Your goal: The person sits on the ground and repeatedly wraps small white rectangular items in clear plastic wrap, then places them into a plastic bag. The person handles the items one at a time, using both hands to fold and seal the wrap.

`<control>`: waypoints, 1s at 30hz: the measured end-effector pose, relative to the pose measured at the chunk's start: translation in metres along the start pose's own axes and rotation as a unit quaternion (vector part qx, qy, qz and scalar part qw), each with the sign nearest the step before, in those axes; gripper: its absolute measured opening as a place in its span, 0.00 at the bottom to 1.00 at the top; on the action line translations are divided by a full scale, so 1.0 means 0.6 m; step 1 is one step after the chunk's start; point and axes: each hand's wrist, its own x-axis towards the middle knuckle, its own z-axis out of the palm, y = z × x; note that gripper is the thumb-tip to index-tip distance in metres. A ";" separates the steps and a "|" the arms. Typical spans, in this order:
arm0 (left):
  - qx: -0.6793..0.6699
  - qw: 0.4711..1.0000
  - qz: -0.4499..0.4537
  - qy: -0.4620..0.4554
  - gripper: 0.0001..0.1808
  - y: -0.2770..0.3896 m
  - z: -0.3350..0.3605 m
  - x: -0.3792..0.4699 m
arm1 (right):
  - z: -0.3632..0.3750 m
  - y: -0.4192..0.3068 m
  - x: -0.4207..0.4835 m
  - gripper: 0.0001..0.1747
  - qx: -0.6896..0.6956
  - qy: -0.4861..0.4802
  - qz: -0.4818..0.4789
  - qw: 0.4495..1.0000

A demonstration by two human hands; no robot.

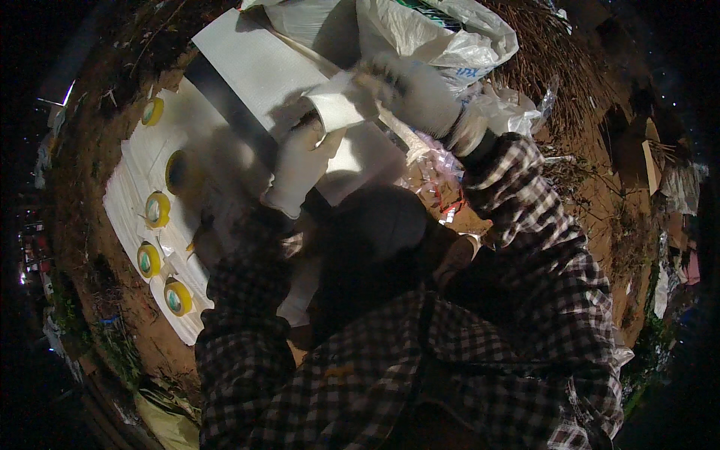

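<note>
My left hand (304, 160), in a pale work glove, is at a curled white piece (337, 109) that bends over its fingertips; it appears to grip this piece. My right hand (419, 98), also gloved, is blurred and reaches in beside the curled piece from the right. Its fingers are too smeared to show what they hold. Beneath both hands a long white textured panel (264, 67) runs diagonally towards my lap. Shadow covers part of the panel and my left forearm.
Left of the panel, a white slatted surface (129, 185) bears several yellow tape rolls (157, 209). A white woven sack (416, 28) stands ahead, partly open. Clear plastic wrapping (506, 109) and dry twigs (562, 62) lie on the right, over brown soil (585, 214).
</note>
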 end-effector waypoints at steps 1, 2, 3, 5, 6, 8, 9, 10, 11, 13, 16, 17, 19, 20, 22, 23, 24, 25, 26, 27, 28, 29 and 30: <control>0.003 0.999 -0.035 -0.011 0.10 -0.009 -0.002 0.001 | -0.012 -0.005 0.009 0.13 0.005 0.007 0.048 0.999; 0.055 0.996 -0.071 -0.020 0.11 -0.020 -0.006 0.002 | -0.030 -0.008 0.024 0.14 0.002 0.021 0.011 1.000; 0.109 0.986 -0.121 -0.029 0.12 -0.034 -0.011 0.001 | -0.051 -0.010 0.042 0.14 -0.008 0.024 -0.006 1.000; 0.175 0.974 -0.145 -0.013 0.13 -0.066 -0.018 -0.002 | -0.094 -0.019 0.066 0.13 -0.013 -0.011 0.000 1.000; 0.189 0.974 -0.122 0.012 0.14 -0.083 -0.018 -0.010 | -0.118 -0.027 0.069 0.11 -0.006 -0.049 0.025 0.998; 0.161 0.978 -0.095 0.094 0.16 -0.111 -0.016 -0.039 | -0.143 -0.044 0.079 0.10 -0.048 -0.078 0.006 0.996; 0.119 0.977 -0.091 0.150 0.17 -0.119 -0.013 -0.060 | -0.152 -0.053 0.082 0.09 -0.098 -0.069 -0.039 0.992; 0.061 0.973 -0.044 0.218 0.18 -0.121 -0.010 -0.083 | -0.160 -0.060 0.086 0.09 -0.148 -0.060 -0.084 0.984; 0.152 0.970 -0.034 0.184 0.20 -0.115 -0.001 -0.114 | -0.170 -0.067 0.082 0.08 -0.230 -0.039 -0.129 0.964; 0.300 0.942 0.063 0.134 0.23 -0.077 0.022 -0.161 | -0.180 -0.077 0.071 0.11 -0.198 -0.005 -0.123 0.973; -0.494 0.840 -0.200 -0.102 0.51 0.011 0.048 -0.153 | -0.184 -0.085 0.037 0.11 -0.213 0.019 -0.210 0.954; -0.583 0.777 -0.212 -0.104 0.52 0.044 0.066 -0.135 | -0.185 -0.088 0.018 0.11 -0.199 0.011 -0.267 0.943; -0.637 0.691 -0.343 -0.016 0.48 0.090 0.075 -0.075 | -0.186 -0.096 -0.023 0.13 -0.173 -0.069 -0.287 0.940; -0.690 0.631 -0.355 -0.009 0.46 0.108 0.078 -0.049 | -0.182 -0.102 -0.047 0.16 -0.177 -0.089 -0.294 0.935; -0.652 0.684 -0.327 0.009 0.37 0.132 0.082 -0.018 | -0.177 -0.110 -0.090 0.14 -0.179 -0.094 -0.302 0.932; -0.637 0.711 -0.297 0.002 0.33 0.137 0.083 -0.005 | -0.177 -0.113 -0.110 0.13 -0.180 -0.144 -0.288 0.929; -0.619 0.724 -0.305 0.012 0.29 0.140 0.084 0.003 | -0.179 -0.116 -0.128 0.11 -0.173 -0.177 -0.268 0.931; -0.627 0.708 -0.324 0.019 0.24 0.140 0.085 0.010 | -0.188 -0.114 -0.140 0.10 -0.178 -0.233 -0.260 0.920; -0.666 0.672 -0.322 -0.023 0.23 0.139 0.086 0.011 | -0.197 -0.109 -0.147 0.11 -0.115 -0.215 -0.213 0.946; -0.636 0.710 -0.303 -0.022 0.24 0.138 0.088 0.012 | -0.206 -0.103 -0.152 0.12 -0.064 -0.219 -0.180 0.957; -0.603 0.749 -0.276 -0.014 0.24 0.136 0.088 0.011 | -0.209 -0.096 -0.152 0.16 0.042 -0.188 -0.158 0.968; -0.605 0.745 -0.280 -0.019 0.24 0.134 0.091 0.012 | -0.211 -0.090 -0.150 0.19 0.138 -0.119 -0.112 0.977; -0.604 0.745 -0.281 -0.017 0.25 0.132 0.091 0.012 | -0.207 -0.084 -0.146 0.19 0.139 -0.104 -0.019 0.985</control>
